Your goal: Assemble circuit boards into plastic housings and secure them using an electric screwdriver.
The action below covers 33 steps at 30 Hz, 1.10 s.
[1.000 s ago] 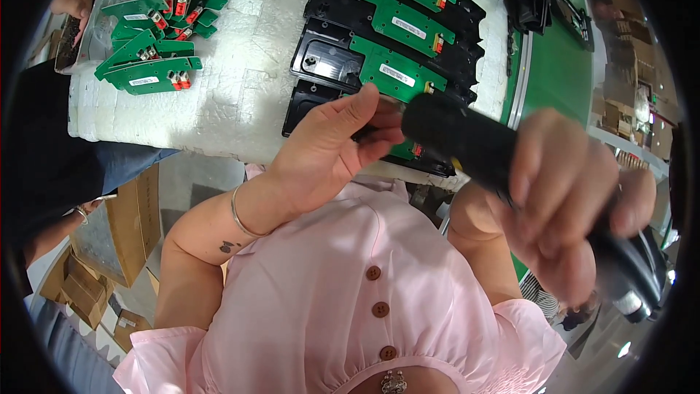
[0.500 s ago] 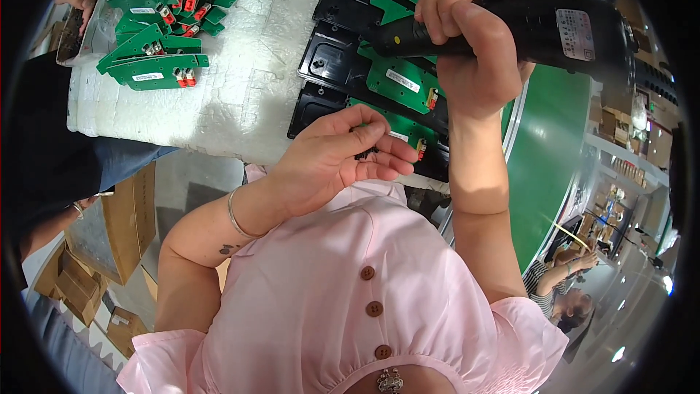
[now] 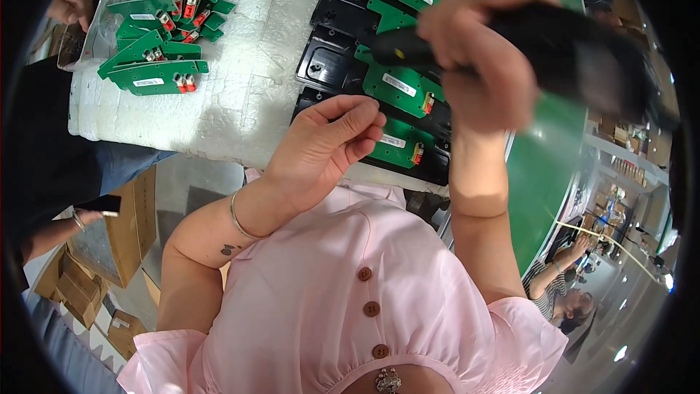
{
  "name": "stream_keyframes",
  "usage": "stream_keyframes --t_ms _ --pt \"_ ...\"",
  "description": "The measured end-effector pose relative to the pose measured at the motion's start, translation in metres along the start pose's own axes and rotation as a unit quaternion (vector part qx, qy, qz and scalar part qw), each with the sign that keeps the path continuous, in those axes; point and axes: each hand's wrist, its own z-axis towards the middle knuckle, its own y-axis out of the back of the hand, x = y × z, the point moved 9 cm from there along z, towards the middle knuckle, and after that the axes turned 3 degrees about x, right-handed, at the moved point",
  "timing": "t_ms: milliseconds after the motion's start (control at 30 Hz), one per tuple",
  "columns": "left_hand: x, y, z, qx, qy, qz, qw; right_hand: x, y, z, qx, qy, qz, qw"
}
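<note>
My right hand (image 3: 485, 55), blurred by motion, is wrapped round a black electric screwdriver (image 3: 539, 40) with a yellow dot near its narrow front end. That end points left, above the row of black plastic housings (image 3: 324, 58). Green circuit boards (image 3: 394, 82) with white labels and small red-and-metal parts lie in these housings. In front of the nearest housing, my left hand (image 3: 328, 135) is closed, thumb against the fingertips. The small black screws seen in it a moment ago are now hidden by its curled fingers.
Loose green circuit boards (image 3: 157, 73) are piled at the far left of the white foam-covered table (image 3: 248, 87). A co-worker's hand (image 3: 73, 4) is by a box at the left. A green surface (image 3: 543, 175) lies to the right; cardboard boxes (image 3: 117, 226) stand lower left.
The fingers of my left hand have curled in over the small black screws. My right hand has shifted slightly right and down, with the electric screwdriver swinging in it.
</note>
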Motion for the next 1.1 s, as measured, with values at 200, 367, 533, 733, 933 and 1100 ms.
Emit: stream_keyframes --t_ms 200,367,533,733,933,1100 --pt "0.004 -0.006 0.008 0.014 -0.007 -0.025 1.000 0.075 0.032 -0.009 -0.003 -0.037 0.301 0.953" --pt "0.017 -0.014 0.010 0.037 0.023 -0.012 0.999 0.084 0.038 -0.024 0.020 -0.045 0.251 0.967" --pt "0.034 -0.014 0.008 0.026 0.051 0.006 0.998 0.089 0.042 -0.040 0.001 -0.054 0.258 0.965" --pt "0.055 -0.032 -0.006 0.036 0.126 -0.051 0.990 0.080 0.041 -0.052 -0.036 -0.087 0.206 0.974" --pt "0.076 -0.012 -0.024 0.037 0.190 0.020 0.981 0.040 0.033 -0.067 -0.074 -0.109 0.151 0.980" --pt "0.075 -0.013 -0.028 0.050 0.187 0.057 0.980 0.030 0.027 -0.069 -0.069 -0.139 0.137 0.978"
